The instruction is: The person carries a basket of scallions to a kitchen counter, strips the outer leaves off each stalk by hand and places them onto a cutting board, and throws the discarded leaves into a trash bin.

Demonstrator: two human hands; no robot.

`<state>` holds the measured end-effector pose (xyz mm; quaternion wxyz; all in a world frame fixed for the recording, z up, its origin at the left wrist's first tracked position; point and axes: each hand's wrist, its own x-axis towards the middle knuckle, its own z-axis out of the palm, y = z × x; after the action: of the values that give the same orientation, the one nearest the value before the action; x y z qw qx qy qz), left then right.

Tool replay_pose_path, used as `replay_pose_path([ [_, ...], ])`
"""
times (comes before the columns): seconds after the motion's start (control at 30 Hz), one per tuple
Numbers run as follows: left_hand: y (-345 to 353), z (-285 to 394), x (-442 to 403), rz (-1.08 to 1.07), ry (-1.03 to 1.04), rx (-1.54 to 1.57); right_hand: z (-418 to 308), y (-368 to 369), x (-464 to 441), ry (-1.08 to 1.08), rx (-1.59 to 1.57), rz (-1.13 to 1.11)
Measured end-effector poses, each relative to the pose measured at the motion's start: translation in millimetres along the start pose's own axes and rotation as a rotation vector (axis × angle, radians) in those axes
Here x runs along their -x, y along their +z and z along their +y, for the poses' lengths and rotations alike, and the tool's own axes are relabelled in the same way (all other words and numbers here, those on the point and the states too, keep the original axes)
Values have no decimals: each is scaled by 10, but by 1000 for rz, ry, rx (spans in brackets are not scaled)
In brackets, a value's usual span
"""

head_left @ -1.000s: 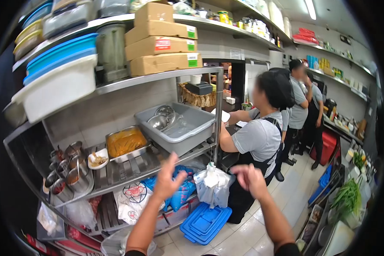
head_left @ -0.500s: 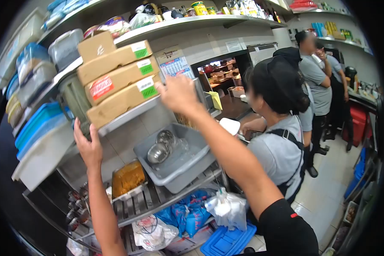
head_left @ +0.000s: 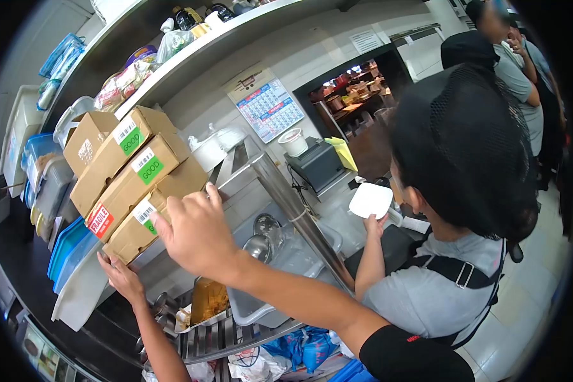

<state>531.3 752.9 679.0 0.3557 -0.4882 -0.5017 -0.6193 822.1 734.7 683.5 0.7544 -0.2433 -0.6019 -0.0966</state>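
Three long cardboard boxes (head_left: pixel 126 181) are stacked on a metal shelf, with green "GOOD" labels and a red "FRAGILE" sticker facing me. My left hand (head_left: pixel 124 280) is at the lower left corner of the bottom box, fingers extended and apart against its underside. In front of the right end of that box is my right hand (head_left: pixel 200 235), its thumb and fingers apart and partly bent. It hides some of the box's label, and I cannot tell whether it touches the cardboard. A smaller open carton (head_left: pixel 89 143) sits on top of the stack.
Close on my right, a co-worker (head_left: pixel 452 267) holds a white square dish (head_left: pixel 370 200). Below the shelf are a grey tub (head_left: pixel 248 299) with metal bowls and a tray of orange-brown food (head_left: pixel 210 299). A metal post (head_left: pixel 293 204) rises beside the tub. Plastic bins (head_left: pixel 79 293) stand left.
My view has turned and come closer to the boxes and the co-worker. My left hand has reached the bottom box's lower corner. My right hand is now in front of its right end.
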Motion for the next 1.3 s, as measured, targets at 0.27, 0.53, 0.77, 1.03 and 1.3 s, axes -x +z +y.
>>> replay_pose_path([
  [0.27,13,36,3,28,70,2,750,232,-1337,255,252,-183],
  [0.53,21,44,-26,89,169,52,1029,581,-1585,157,180,-959],
  [0.77,23,-260,-86,248,305,-140,1408,583,-1501,9,235,-743],
  [1.03,-78,-347,88,100,215,-57,752,70,-1179,80,-467,205],
  [1.3,-226,-578,-8,148,365,-14,-927,-263,1011,207,-707,-53],
])
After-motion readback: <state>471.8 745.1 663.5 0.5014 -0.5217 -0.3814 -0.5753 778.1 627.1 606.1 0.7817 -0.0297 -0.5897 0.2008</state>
